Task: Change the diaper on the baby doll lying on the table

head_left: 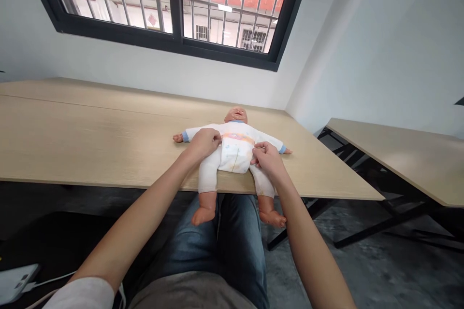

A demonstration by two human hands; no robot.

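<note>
A baby doll (237, 115) lies on its back on the wooden table, head toward the window and arms spread wide. Its lower legs hang over the front edge. It wears a white top with blue cuffs and white leggings. Around its hips and belly is a white diaper (235, 153) with a coloured waistband. My left hand (207, 142) is closed at the diaper's left side, fingers pinched at the waist edge. On the opposite side my right hand (266, 155) pinches the diaper's right edge, near the doll's hip.
The light wooden table (90, 140) stands against the wall below a barred window (177, 5). A second table (402, 149) is at the right. At lower left, a white device (18, 282) with a cable lies on a black surface.
</note>
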